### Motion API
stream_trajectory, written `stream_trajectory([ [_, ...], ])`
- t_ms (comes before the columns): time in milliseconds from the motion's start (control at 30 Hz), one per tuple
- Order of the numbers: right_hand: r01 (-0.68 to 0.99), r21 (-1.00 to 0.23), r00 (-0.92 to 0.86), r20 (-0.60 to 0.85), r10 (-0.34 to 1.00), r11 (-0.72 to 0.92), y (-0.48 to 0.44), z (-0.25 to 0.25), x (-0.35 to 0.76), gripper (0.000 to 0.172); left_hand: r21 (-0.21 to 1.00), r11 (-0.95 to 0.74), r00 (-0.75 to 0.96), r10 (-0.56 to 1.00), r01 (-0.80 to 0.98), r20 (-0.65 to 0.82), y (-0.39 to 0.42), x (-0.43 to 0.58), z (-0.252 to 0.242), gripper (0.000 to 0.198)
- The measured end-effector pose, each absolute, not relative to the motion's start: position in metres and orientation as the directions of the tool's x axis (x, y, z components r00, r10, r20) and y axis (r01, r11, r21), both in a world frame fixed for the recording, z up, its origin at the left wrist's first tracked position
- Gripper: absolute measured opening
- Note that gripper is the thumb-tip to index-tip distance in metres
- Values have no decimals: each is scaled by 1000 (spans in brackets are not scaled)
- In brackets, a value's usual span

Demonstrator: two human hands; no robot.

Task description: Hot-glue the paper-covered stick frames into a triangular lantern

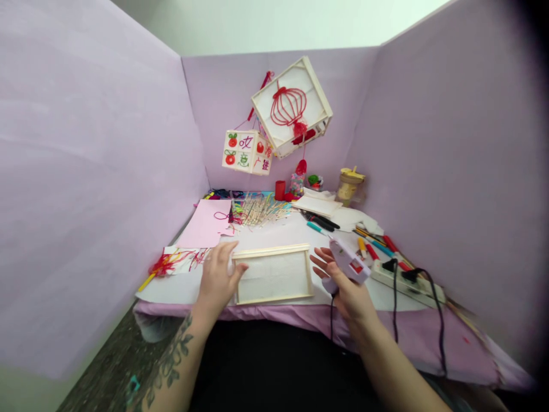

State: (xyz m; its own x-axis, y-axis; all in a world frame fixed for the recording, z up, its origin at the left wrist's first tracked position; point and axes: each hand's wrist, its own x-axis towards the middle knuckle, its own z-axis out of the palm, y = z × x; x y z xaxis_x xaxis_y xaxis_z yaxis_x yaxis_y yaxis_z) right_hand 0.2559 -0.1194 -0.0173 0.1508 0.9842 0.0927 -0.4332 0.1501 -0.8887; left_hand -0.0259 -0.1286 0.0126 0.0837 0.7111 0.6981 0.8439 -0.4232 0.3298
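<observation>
A rectangular frame of thin wooden sticks with white paper inside (274,281) lies on the table in front of me. At its left end is my left hand (221,272), fingers spread and the thumb over the frame's edge; whether it touches the wood I cannot tell. A white hot glue gun (346,258) rests in my right hand (348,289), to the right of the frame. The thumb lies along the gun while some fingers stretch out loosely toward the frame. A dark cord hangs down from the gun's handle.
On the right, a power strip (407,283) with black plugs lies beside several markers (384,246). Pliers (321,220), loose sticks (261,210) and pink paper (208,220) lie farther back. A large paper lantern (315,94) and a smaller one (242,151) hang above.
</observation>
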Motion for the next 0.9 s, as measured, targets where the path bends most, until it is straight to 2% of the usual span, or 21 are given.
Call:
stream_trajectory([
  [33, -415, -897, 152, 96, 984, 152, -120, -20, 258, 36, 417, -380, -28, 710, 825, 703, -133, -33, 5, 42],
  [133, -380, -911, 136, 118, 984, 161, -119, -27, 258, 28, 688, -259, -202, 834, 678, 513, -142, -44, -14, 38],
  [200, -377, -911, 121, 132, 984, 168, -117, -30, 255, 24, 818, -210, -237, 892, 535, 384, -141, -42, -20, 41],
  [267, -377, -911, 112, 135, 984, 168, -116, -31, 252, 23, 892, -207, -213, 926, 402, 311, -137, -36, -20, 46],
  [367, -387, -911, 111, 105, 988, 141, -115, -33, 250, 24, 925, -212, -146, 952, 315, 268, -133, -28, -17, 57],
  [467, -375, -920, 108, 82, 991, 117, -116, -36, 252, 26, 907, -204, -169, 945, 369, 281, -139, -28, -19, 68],
  [567, -278, -952, 124, 95, 988, 127, -117, -38, 255, 28, 896, -196, -170, 944, 398, 282, -148, -32, -23, 62],
  [667, -193, -969, 121, 132, 984, 153, -117, -33, 258, 27, 937, -185, -147, 961, 296, 236, -151, -32, -18, 55],
  [733, -241, -959, 109, 124, 986, 147, -116, -23, 260, 28, 975, -169, -146, 971, 143, 189, -147, -29, -6, 53],
  [833, -450, -892, 28, 41, 999, 49, -111, -3, 262, 31, 986, -144, -167, 977, -81, 129, -137, -24, 16, 51],
  [900, -555, -832, -21, -8, 1000, -19, -107, 6, 263, 31, 981, -108, -159, 984, -164, 82, -129, -21, 25, 52],
])
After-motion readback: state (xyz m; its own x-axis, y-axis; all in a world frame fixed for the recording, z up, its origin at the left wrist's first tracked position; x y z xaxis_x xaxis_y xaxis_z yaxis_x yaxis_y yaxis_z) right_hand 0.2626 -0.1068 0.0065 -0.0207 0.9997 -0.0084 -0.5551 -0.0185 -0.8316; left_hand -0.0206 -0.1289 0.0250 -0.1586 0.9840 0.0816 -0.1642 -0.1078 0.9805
